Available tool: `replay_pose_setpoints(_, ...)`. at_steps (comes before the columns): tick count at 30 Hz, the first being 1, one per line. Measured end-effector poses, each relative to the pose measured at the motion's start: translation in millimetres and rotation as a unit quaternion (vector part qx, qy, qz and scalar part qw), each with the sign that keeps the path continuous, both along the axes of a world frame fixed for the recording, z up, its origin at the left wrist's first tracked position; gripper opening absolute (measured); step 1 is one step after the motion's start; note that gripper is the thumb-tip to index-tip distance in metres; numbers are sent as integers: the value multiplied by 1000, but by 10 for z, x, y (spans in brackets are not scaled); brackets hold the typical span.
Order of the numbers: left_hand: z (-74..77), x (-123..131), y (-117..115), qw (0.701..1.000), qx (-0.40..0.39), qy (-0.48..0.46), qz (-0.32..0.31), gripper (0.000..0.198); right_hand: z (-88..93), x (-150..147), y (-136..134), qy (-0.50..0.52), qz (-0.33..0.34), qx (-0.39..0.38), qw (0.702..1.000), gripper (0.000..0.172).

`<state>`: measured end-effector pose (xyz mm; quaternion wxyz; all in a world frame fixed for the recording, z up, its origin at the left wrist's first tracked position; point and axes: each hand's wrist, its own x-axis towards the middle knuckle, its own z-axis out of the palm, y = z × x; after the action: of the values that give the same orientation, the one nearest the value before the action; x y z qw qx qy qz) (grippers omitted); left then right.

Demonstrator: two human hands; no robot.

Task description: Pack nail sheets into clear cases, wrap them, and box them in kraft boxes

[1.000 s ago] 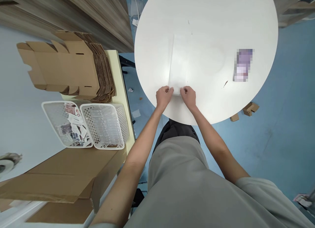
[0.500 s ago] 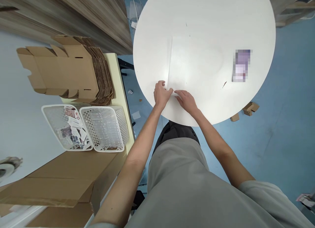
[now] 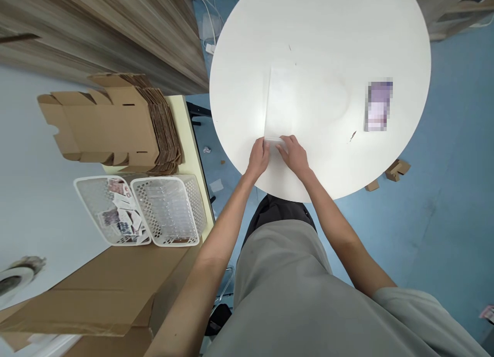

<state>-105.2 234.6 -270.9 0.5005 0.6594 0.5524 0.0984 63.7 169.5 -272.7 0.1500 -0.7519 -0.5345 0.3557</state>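
Note:
A long, thin, translucent sheet (image 3: 280,107), likely plastic, lies on the white round table (image 3: 332,38) and is hard to tell from its surface. Its near end shows a narrow raised or folded strip between my hands. At the left corner of that end, my left hand (image 3: 258,157) is closed with fingers together and thumb on the edge. On the other side, my right hand (image 3: 295,155) pinches the strip between thumb and bent fingers. To the right lies a flat purple item (image 3: 378,105), blurred out.
Left of the table, flattened cardboard boxes (image 3: 108,123) are stacked on a yellowish side table (image 3: 181,120). Beside them stand a white basket of printed pieces (image 3: 81,182) and another of clear plastic items (image 3: 193,200). A large open carton (image 3: 77,300) is nearer. Cardboard scraps (image 3: 394,171) lie on the floor.
My left hand has drawn its fingers in and moved slightly down at the sheet's corner. My right hand has shifted a little, still at the near strip. The whole view has shifted slightly.

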Motion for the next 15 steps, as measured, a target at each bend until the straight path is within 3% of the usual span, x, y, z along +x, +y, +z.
replay_pose_setpoints(6,-120,104,91,995,30,61,74,30,-257,63,150,-4,-98,9,995,50)
replay_pose_setpoints(9,-94,135,119,992,47,76,87,22,-259,39,224,-37,-117,17,992,46)
replay_pose_setpoints(12,-48,159,163,992,92,70,41,26,-181,-48,244,-68,-51,65,994,34)
replay_pose_setpoints(15,-19,168,235,989,123,48,-69,35,-141,-108,189,-64,33,94,993,34)
